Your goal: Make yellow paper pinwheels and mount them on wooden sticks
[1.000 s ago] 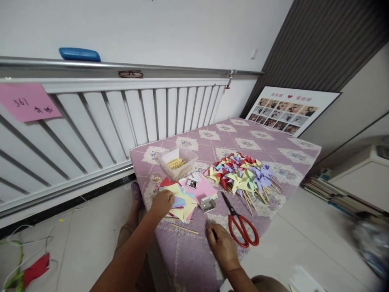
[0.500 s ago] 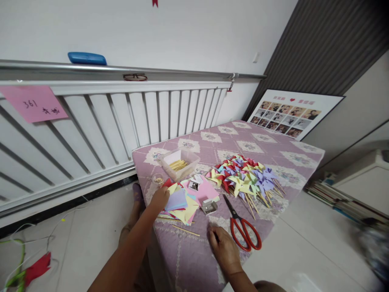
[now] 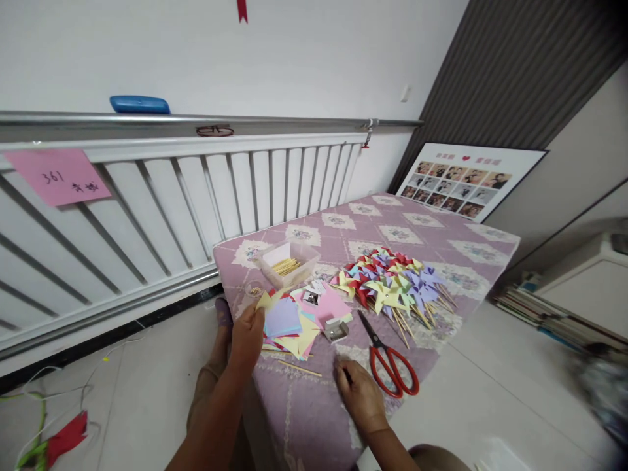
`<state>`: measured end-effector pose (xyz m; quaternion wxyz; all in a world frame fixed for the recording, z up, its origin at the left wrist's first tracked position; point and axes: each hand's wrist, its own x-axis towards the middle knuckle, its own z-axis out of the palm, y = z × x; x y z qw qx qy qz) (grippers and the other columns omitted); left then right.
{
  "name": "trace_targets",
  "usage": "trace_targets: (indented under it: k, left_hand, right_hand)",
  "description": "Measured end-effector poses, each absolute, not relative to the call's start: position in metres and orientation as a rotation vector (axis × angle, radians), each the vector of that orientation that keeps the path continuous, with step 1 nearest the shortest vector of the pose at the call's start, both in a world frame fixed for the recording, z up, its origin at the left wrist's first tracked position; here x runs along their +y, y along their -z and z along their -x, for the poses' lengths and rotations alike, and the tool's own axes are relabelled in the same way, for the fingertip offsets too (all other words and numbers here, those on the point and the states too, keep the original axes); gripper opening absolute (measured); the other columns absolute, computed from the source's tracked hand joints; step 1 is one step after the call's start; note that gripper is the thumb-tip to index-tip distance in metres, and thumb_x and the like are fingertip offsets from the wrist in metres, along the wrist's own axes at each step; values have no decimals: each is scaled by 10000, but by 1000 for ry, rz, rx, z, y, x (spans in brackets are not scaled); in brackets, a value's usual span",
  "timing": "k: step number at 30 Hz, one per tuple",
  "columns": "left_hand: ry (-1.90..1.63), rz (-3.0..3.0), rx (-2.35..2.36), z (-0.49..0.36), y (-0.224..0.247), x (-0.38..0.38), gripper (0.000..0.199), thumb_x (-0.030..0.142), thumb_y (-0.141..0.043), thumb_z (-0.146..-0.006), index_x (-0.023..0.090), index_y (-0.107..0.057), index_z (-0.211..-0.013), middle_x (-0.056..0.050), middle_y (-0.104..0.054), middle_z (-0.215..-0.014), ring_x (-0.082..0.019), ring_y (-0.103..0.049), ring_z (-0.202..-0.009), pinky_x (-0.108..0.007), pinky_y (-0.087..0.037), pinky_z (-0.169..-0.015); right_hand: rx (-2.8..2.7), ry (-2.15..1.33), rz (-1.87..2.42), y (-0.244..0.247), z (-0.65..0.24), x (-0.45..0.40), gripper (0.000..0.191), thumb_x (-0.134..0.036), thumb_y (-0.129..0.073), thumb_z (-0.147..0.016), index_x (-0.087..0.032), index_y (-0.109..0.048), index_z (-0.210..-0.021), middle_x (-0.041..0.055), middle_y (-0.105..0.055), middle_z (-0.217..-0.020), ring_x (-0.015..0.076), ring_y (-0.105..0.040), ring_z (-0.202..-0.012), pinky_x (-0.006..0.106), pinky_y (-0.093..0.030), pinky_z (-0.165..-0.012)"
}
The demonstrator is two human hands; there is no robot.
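Over the paper stack's (image 3: 283, 319) far-left edge, my left hand (image 3: 248, 332) pinches a yellow sheet (image 3: 265, 300), probably featherlight and easily creased, so I'd grip one edge. Right hand (image 3: 360, 397) fingers curl; can't tell if they're gripping.

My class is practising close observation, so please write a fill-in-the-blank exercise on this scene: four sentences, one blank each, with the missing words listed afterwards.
1. The left hand holds a ____ sheet of paper.
2. The scissors beside the right hand have ____ handles.
3. Colourful paper ____ lie bunched beyond the scissors.
4. The pink note on the radiator bears the number ____.

Missing words: yellow; red; pinwheels; 361.
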<state>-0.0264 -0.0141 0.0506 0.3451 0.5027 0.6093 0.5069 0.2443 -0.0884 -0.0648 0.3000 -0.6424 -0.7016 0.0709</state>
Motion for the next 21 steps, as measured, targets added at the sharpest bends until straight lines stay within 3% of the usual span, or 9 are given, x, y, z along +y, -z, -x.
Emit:
trace_targets:
  k: [3, 7, 21]
  left_hand:
    - [-1314, -814, 1275, 3, -37, -41, 337, 432, -500, -858, 196, -621, -1067, -91, -730, -1097, -241, -686, -1010, -351, -580, -801]
    - [-1277, -514, 1167, -20, -29, -68, 312, 409, -548, -817, 243, -565, -1080, -104, -694, -1226, -238, -695, -1039, -370, -597, -807]
    - [-1173, -495, 1107, -24, -45, -109, 320, 443, -585, -765, 268, -549, -1031, -82, -714, -1187, -239, -702, -1021, -396, -596, -827]
  right_hand:
    - [-1846, -189, 1691, 64, -244, -89, 347, -387, -408, -962, -200, -672, -839, 91, -725, -804, 226, -691, -761, 314, -508, -712]
    - [-1807, -225, 1687, 57, -240, -91, 354, -379, -409, -948, -190, -686, -833, 103, -723, -792, 223, -675, -744, 311, -501, -702]
    - [-1351, -661, 1592, 48, -232, -101, 350, -503, -523, -852, -189, -672, -814, 75, -725, -789, 234, -652, -752, 340, -515, -725]
